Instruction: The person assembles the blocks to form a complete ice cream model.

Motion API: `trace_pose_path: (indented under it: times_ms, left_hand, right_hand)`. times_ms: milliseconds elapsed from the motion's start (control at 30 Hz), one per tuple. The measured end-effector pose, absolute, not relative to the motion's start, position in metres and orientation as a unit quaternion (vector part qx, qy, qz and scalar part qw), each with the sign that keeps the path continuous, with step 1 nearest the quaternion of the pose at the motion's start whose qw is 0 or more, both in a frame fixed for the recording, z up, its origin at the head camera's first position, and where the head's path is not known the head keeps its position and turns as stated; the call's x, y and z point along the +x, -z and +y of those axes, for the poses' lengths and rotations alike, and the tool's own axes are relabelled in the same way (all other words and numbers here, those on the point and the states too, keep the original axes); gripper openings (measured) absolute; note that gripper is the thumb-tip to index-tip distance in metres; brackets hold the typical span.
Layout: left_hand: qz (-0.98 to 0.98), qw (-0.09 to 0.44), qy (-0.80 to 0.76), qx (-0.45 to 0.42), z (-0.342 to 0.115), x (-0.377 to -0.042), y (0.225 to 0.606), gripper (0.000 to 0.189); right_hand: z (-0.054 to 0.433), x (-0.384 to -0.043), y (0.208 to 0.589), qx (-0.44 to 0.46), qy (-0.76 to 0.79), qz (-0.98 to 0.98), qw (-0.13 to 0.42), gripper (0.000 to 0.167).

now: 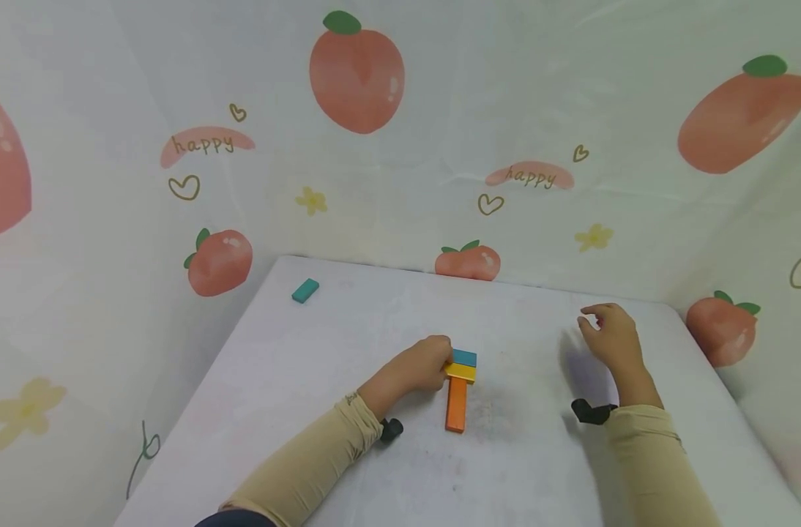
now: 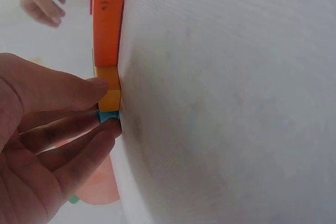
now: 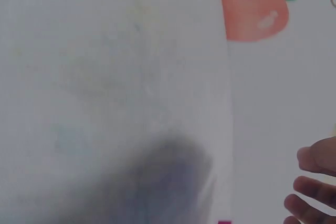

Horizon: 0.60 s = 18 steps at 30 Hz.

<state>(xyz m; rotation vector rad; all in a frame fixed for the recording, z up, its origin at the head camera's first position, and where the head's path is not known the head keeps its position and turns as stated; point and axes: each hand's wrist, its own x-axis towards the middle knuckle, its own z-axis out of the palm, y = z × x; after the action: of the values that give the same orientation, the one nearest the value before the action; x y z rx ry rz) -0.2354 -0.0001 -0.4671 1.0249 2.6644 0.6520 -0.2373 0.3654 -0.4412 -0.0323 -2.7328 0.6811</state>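
Note:
My left hand (image 1: 430, 364) pinches the left end of a blue block (image 1: 465, 357) on the white table. Its thumb (image 2: 89, 90) overlaps a yellow block (image 2: 109, 99), and curled fingers lie along the blue one. Side by side, the blue and yellow blocks lie crosswise at the far end of a long orange block (image 1: 456, 406). Out to the right, my right hand (image 1: 614, 340) is raised over the table with loosely bent fingers and nothing held. A small magenta thing (image 1: 600, 322) shows through the gap between its thumb and fingers, mostly hidden.
A teal block (image 1: 304, 290) lies alone near the table's far left corner. Fruit-printed cloth (image 1: 400, 183) hangs behind and beside the white table (image 1: 374, 307). Dark wrist mounts stick out below both hands.

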Motion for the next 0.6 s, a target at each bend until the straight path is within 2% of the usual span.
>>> trace_pose_path:
  times_ms: [200, 600]
  left_hand:
    - [0.904, 0.106, -0.219, 0.352, -0.001, -0.236, 0.469, 0.011]
    - [0.906, 0.107, -0.213, 0.351, 0.000, -0.235, 0.468, 0.010]
  right_hand:
    - [0.390, -0.237, 0.446, -0.052, -0.229, -0.960, 0.155, 0.034]
    - [0.431, -0.235, 0.456, -0.102, -0.206, -0.969, 0.094, 0.037]
